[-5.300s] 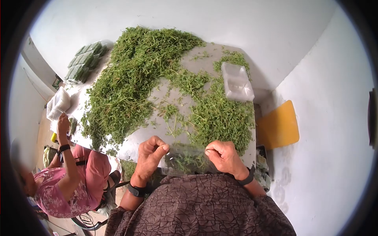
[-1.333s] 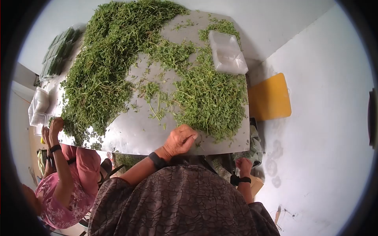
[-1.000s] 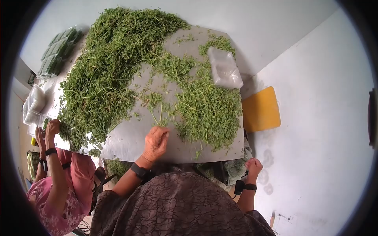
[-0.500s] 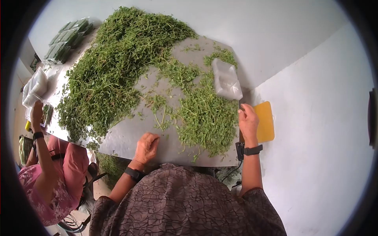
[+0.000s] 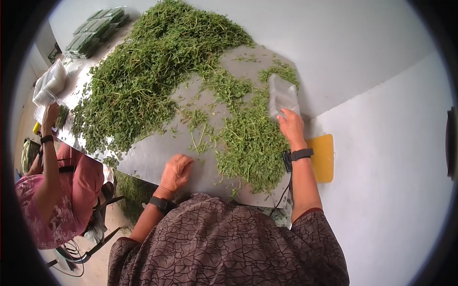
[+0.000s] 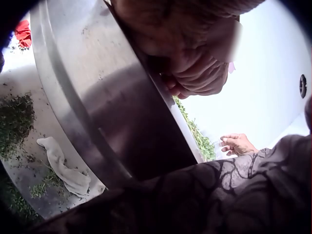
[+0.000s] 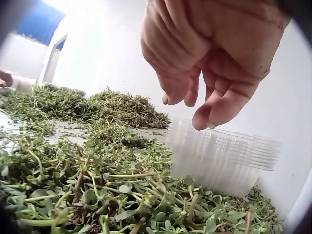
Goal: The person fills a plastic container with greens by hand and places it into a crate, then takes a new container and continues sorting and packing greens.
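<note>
Your right hand (image 5: 291, 126) hovers just over the stack of clear trays (image 5: 281, 95) at far right of counter (image 5: 157, 159), fingers (image 7: 175, 85) loosely spread, holding nothing. Left hand (image 5: 175, 171) rests curled on bare counter nr the greens (image 5: 253, 143), empty.

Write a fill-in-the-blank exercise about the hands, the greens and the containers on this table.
1. The right hand reaches over a stack of clear plastic ____.
2. The left hand rests near the table edge, holding ____.
3. The leafy greens lie spread loose over a ____ table.
4. The right hand's fingers are above the stack, not yet ____ it.

Missing words: containers; nothing; metal; gripping
</note>
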### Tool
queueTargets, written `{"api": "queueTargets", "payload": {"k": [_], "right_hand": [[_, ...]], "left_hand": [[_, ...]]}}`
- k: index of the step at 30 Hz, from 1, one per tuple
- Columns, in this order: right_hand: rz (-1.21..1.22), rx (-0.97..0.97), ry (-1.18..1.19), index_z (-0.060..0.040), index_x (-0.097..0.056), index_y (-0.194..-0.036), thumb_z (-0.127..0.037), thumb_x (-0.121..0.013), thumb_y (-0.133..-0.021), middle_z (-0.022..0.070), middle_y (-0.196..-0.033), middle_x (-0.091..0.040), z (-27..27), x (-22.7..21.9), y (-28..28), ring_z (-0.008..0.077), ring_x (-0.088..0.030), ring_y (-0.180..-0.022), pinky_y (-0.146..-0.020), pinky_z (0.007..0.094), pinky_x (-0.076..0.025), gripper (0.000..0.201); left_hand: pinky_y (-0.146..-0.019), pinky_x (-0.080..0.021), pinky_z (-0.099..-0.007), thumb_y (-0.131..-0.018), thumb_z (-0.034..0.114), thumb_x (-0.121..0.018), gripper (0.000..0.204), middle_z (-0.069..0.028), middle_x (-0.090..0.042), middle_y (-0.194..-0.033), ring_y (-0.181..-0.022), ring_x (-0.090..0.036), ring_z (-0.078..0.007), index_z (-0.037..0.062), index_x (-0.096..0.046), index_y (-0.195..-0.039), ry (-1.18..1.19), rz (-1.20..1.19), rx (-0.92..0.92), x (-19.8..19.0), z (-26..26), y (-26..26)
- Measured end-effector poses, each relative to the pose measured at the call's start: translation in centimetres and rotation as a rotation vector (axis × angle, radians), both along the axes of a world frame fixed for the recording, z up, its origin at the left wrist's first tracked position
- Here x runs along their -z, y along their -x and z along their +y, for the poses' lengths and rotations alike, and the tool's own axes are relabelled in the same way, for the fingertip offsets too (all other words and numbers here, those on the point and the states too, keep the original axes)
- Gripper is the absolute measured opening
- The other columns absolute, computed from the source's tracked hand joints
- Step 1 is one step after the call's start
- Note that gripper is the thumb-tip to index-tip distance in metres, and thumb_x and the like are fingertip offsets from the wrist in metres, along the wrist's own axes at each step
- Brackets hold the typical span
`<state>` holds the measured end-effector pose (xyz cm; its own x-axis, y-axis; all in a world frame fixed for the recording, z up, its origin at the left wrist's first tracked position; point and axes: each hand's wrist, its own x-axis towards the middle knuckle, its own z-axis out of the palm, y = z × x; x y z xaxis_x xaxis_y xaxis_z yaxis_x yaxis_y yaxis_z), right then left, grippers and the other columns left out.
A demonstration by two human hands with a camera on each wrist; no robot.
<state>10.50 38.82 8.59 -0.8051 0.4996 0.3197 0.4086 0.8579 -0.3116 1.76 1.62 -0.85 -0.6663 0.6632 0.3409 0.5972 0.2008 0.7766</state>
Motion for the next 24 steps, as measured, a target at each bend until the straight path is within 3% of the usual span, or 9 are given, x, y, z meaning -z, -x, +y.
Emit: {"api": "queueTargets", "payload": {"k": [13,15,24], "right_hand": [[-0.088,-0.056,0.005,-0.0076,-0.068,-0.087,-0.016,-0.066,-0.074,0.0179,-0.081,-0.064,1.7,-0.1,1.2,0.0360,-0.061,-0.079,-0.072,0.0421,-0.048,0.016],[-0.059,-0.065,0.096,-0.0068,-0.068,-0.083,-0.017,-0.065,-0.074,0.0187,-0.079,-0.063,2.0,-0.2,1.3,0.0366,-0.061,-0.077,-0.070,0.0413,-0.048,0.014],[-0.183,-0.137,0.048,-0.0065,-0.068,-0.087,-0.017,-0.063,-0.076,0.0174,-0.080,-0.064,2.6,-0.9,1.7,0.0340,-0.062,-0.076,-0.068,0.0382,-0.048,0.016]], "left_hand": [[-0.063,-0.047,-0.0381,-0.075,0.000,-0.059,0.011,-0.0128,-0.057,-0.076,-0.071,-0.057,-0.0335,0.0045,-0.059,-0.085,-0.005,0.047,-0.048,0.0,0.3,-0.2],[-0.064,-0.047,-0.0383,-0.074,-0.001,-0.059,0.012,-0.0129,-0.057,-0.076,-0.072,-0.057,-0.0335,0.0042,-0.059,-0.085,-0.004,0.038,-0.054,-0.1,0.3,-0.3],[-0.065,-0.048,-0.0382,-0.074,-0.002,-0.058,0.013,-0.0124,-0.057,-0.078,-0.074,-0.058,-0.0328,0.0038,-0.059,-0.086,0.006,0.018,-0.075,-0.2,0.3,-0.4]]}}
